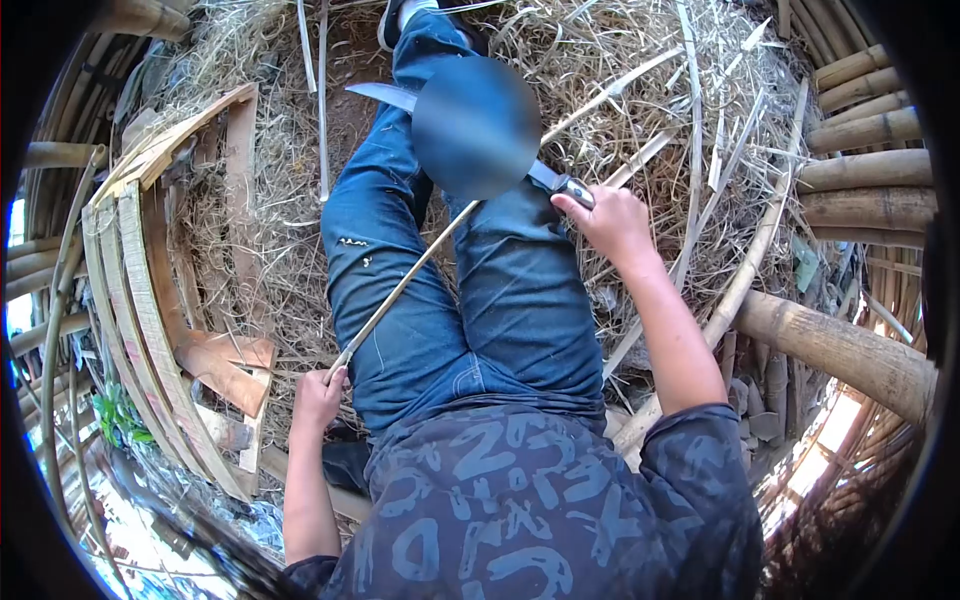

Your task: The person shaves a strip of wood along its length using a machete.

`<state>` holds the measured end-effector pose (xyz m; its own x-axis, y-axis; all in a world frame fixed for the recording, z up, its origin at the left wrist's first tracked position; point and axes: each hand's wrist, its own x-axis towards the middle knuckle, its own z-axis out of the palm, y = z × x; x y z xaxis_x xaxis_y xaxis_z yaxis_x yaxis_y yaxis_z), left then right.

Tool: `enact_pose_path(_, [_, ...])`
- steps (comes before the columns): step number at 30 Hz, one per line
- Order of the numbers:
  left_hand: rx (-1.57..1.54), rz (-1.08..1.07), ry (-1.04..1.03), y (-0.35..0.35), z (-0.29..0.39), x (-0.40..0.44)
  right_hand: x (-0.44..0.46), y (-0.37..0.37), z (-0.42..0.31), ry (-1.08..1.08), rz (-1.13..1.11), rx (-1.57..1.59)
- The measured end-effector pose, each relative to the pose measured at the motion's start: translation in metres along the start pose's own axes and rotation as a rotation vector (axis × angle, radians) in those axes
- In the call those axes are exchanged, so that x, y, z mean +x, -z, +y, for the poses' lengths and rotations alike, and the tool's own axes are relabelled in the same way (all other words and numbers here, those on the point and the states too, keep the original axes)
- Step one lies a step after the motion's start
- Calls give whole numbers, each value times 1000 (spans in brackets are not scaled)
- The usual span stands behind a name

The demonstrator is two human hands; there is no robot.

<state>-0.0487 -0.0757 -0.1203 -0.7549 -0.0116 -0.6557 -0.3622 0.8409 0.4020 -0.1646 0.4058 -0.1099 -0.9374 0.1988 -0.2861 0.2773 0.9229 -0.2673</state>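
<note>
My right hand [612, 222] is closed round the dark handle of a long-bladed knife [545, 174]. Its blade points up and left across my legs, and the curved tip shows beyond a round blurred patch. In my left hand [319, 398], beside my left thigh, is one end of a thin bamboo strip [408, 277]. The strip slants up and right over my thighs, passes under the blurred patch and comes out on the far side. Where blade and strip cross, the blur hides whether they touch.
A wooden slatted crate [135, 290] stands at the left. Dry shavings [290, 200] cover the ground, with several loose bamboo strips [695, 130] on the right. A thick bamboo pole [840, 345] juts in at the right, near stacked bamboo poles [868, 170].
</note>
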Motion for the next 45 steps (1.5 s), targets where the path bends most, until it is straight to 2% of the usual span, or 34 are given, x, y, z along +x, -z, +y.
enact_pose_path(3, [1,-5,-17,-1,-4,2,19,15,19,-216,1,35])
enact_pose_path(4, [-2,4,-18,-2,0,2,29,16,33,-219,-28,179])
enact_pose_path(6, [80,35,-74,-3,4,4,31,7,32,-179,120,90])
enact_pose_path(9, [23,31,-78,-2,4,3,18,15,6,-162,86,101])
enact_pose_path(10, [-12,13,-67,-2,5,1,14,10,2,-82,112,70])
enact_pose_path(12, [28,32,-72,0,5,3,8,13,-3,-3,21,-63])
enact_pose_path(14, [12,5,-60,1,0,3,15,15,10,-5,4,-130])
enact_pose_path(16, [24,15,-67,2,3,2,27,18,27,-146,72,-85])
enact_pose_path(19, [45,43,-60,-1,4,-2,37,31,33,-225,33,30])
enact_pose_path(22, [31,29,-60,-8,-1,1,25,30,15,-203,-58,34])
enact_pose_path(26, [65,6,-10,-1,2,-1,16,17,15,29,-18,-116])
enact_pose_path(28, [9,14,2,2,12,-3,25,24,27,-76,-48,-26])
enact_pose_path(29, [-1,22,-6,3,14,-4,29,22,34,-112,69,47])
enact_pose_path(30, [-6,31,-4,3,12,-4,37,25,45,-207,71,42])
enact_pose_path(32, [20,9,-42,-3,7,-1,49,18,81,-261,94,162])
enact_pose_path(33, [65,24,-71,-9,-3,3,46,16,81,-238,142,136])
enact_pose_path(36, [15,21,-34,-10,-4,2,25,25,43,-271,29,157])
enact_pose_path(37, [4,20,-28,-7,2,-1,19,14,38,-180,136,26])
enact_pose_path(40, [1,2,-33,-2,1,-1,2,9,19,17,48,-52])
enact_pose_path(43, [-3,-16,-37,1,3,-1,9,10,39,134,103,-146])
enact_pose_path(45, [-27,-10,-42,2,3,2,22,14,72,-17,112,-92])
